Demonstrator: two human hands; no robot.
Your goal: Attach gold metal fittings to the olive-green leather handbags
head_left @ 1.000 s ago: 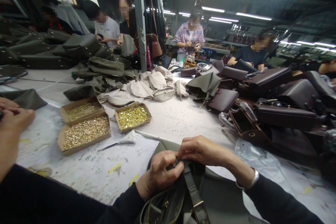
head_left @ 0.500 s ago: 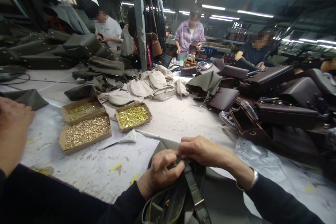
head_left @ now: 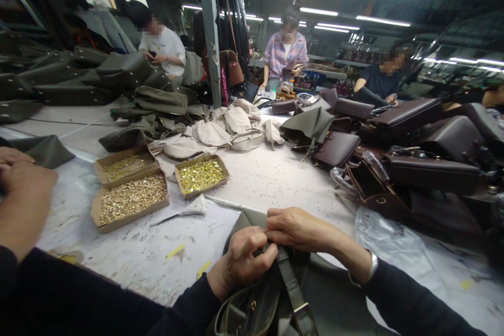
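A dark olive handbag (head_left: pixel 334 294) lies at the bottom of the head view, its zipped opening and a buckled strap (head_left: pixel 290 283) facing me. My left hand (head_left: pixel 246 260) is closed, with its fingers curled on the bag at the strap's upper end. Right against it, my right hand (head_left: pixel 293 227) pinches the same spot from above. The fingertips of both hands meet there, and they hide whatever small part lies between them. A silver bracelet (head_left: pixel 372 266) circles my right wrist.
Cardboard trays of gold-coloured studs (head_left: pixel 134 197) and yellow metal pieces (head_left: pixel 201 174) stand left of centre. A white-wrapped pointed tool (head_left: pixel 192 207) lies in front. Beige pouches (head_left: pixel 212 134) and dark brown bags (head_left: pixel 433 168) are heaped beyond. Another person's hand (head_left: pixel 27 184) is at far left.
Both my hands stay at the same spot on the handbag, with only a slight shift. The other person's hand at far left has moved a little down.
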